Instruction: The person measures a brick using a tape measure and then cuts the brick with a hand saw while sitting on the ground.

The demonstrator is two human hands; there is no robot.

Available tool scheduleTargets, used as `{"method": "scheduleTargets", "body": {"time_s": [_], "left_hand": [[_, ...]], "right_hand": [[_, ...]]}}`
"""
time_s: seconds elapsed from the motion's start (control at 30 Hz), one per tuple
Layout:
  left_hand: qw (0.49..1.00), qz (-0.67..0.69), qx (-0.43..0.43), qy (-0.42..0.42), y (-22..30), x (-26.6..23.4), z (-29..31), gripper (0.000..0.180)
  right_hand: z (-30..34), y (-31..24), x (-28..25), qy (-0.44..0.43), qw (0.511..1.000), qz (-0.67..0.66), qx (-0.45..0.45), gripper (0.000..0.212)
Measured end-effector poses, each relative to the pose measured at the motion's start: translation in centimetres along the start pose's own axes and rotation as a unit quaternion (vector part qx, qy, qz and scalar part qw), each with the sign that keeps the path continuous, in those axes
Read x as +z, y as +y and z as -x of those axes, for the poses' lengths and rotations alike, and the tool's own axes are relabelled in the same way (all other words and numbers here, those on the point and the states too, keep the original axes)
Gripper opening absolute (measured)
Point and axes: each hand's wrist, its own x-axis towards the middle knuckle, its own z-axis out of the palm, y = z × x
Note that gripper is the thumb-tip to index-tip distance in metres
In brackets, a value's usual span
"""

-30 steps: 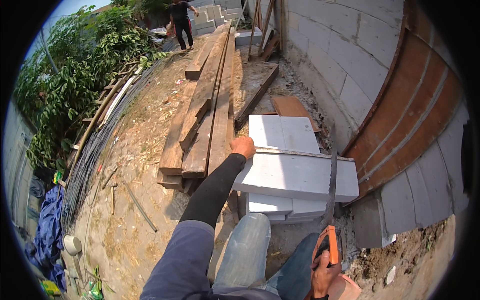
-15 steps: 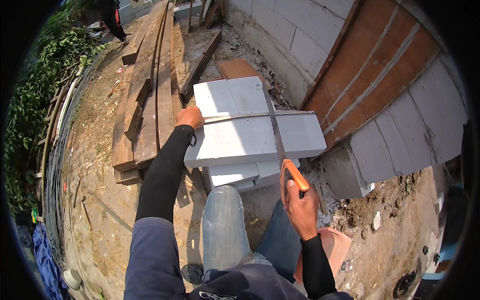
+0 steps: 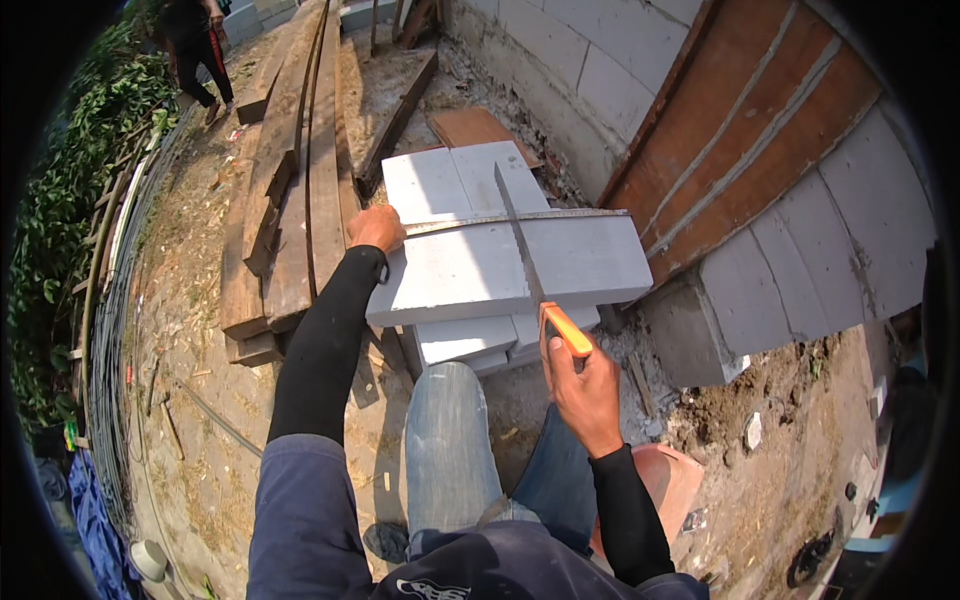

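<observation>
A long white lightweight concrete block [image 3: 600, 255] lies crosswise on top of other white blocks [image 3: 465, 340], in front of my knees. A measuring tape [image 3: 455, 223] stretches along its upper face. At the tape's left end, my left hand [image 3: 377, 228] is closed round it by the block's left edge; the fingers are partly hidden. My right hand [image 3: 583, 395] grips the orange handle of a handsaw [image 3: 566, 330]. The saw's toothed blade points away from me, slanting across the block and over the tape. Whether its teeth touch the block I cannot tell.
Long wooden beams [image 3: 290, 220] lie to the left of the blocks. On the right, a brown board [image 3: 740, 130] leans by a grey block wall [image 3: 545, 60]. A pinkish piece [image 3: 665, 485] sits beside my right forearm. Another person [image 3: 197, 55] stands at the far left.
My right hand has moved the saw left along the block, its blade tip shifting left too. The left hand stays at the tape's end. The other person has come further into view.
</observation>
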Motion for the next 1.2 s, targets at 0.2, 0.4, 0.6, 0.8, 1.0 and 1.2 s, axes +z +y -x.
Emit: {"method": "scheduleTargets", "body": {"time_s": [0.2,0.4,0.6,0.8,1.0,1.2], "left_hand": [[1.000,0.009,0.013,0.003,0.7,-0.9,0.8,0.030],[1.000,0.002,0.007,0.009,-0.2,-0.3,0.3,0.031],[1.000,0.002,0.009,-0.003,0.8,-0.8,0.9,0.030],[1.000,0.004,0.008,-0.004,0.8,-0.7,0.8,0.030],[1.000,-0.004,0.004,0.017,-0.2,0.3,0.2,0.031],[0.999,0.018,0.017,0.023,0.5,-0.5,1.0,0.029]], "right_hand": [[-0.2,0.3,-0.4,0.004,1.000,-0.005,0.017,0.028],[-0.2,0.0,-0.5,0.003,0.999,0.032,-0.010,0.029],[-0.3,0.4,-0.6,0.006,1.000,0.009,0.003,0.029],[-0.5,0.0,-1.1,-0.007,1.000,0.015,0.023,0.031],[-0.5,0.1,-0.9,-0.006,1.000,0.007,0.001,0.031],[-0.4,0.3,-0.9,0.001,1.000,0.000,0.007,0.030]]}}
